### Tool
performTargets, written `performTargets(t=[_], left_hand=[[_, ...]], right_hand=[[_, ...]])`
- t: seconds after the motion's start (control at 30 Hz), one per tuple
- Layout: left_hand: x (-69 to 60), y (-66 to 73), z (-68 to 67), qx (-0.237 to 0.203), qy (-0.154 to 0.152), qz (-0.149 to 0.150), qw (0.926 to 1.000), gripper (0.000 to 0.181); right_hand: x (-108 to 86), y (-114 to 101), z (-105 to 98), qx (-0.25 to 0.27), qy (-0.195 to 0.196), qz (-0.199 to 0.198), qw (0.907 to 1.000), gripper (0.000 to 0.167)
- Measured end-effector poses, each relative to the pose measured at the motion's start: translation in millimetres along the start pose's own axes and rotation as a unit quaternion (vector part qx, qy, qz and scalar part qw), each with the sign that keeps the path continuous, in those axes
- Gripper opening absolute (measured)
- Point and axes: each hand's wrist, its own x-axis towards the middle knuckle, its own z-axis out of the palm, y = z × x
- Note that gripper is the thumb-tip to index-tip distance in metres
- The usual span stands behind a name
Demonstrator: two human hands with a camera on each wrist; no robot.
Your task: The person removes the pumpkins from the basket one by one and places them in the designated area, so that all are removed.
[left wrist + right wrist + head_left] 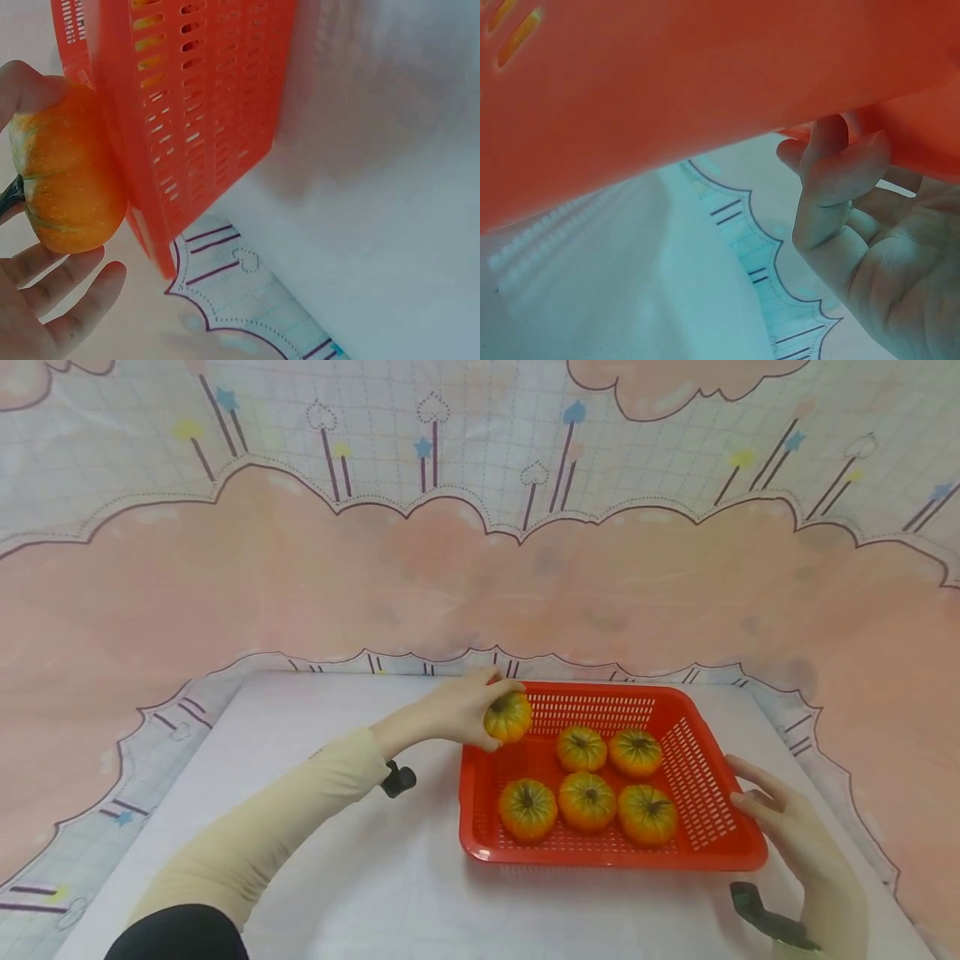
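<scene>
My left hand (467,705) grips a small orange pumpkin (508,717) with a dark stem, at the back left corner of a red plastic basket (480,827). The left wrist view has the same pumpkin (75,172) between thumb and fingers, close beside the basket's slotted outer wall (217,97). Inside the basket sit several similar pumpkins, such as the front middle one (587,802). On the right side, my right hand (787,822) holds the basket's rim; its bent fingers (829,184) show under the rim in the right wrist view.
The basket stands on a white-covered table (360,877). Behind and around the table hangs a pink and white patterned cloth (420,585). A dark strap piece (397,778) shows at the left wrist, and another (765,914) at the right wrist.
</scene>
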Motion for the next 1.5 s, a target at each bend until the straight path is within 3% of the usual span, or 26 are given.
performTargets(t=[0.23, 0.4, 0.77, 1.2, 1.5], left_hand=[[-14.3, -4.9, -9.8, -0.001, 0.017, -0.018, 0.9997, 0.078], [-23.1, -10.5, -14.7, 0.000, 0.030, -0.029, 0.9991, 0.077], [-38.9, -27.1, -16.7, -0.005, 0.052, -0.063, 0.9966, 0.078], [-56.8, -48.0, -6.7, 0.004, 0.069, -0.100, 0.9925, 0.077], [-63.1, -58.3, 6.9, 0.000, 0.072, -0.120, 0.9901, 0.078]], right_hand=[[0.1, -0.5, -0.1, -0.005, -0.001, 0.025, 0.9997, 0.072], [0.9, 1.2, 0.0, -0.002, -0.002, 0.018, 0.9998, 0.070], [1.2, -0.1, 0.4, -0.010, -0.007, 0.037, 0.9992, 0.072], [3.0, -0.8, -1.3, -0.013, -0.010, 0.039, 0.9991, 0.072], [1.8, 3.1, -0.7, 0.000, -0.006, 0.014, 0.9999, 0.068]])
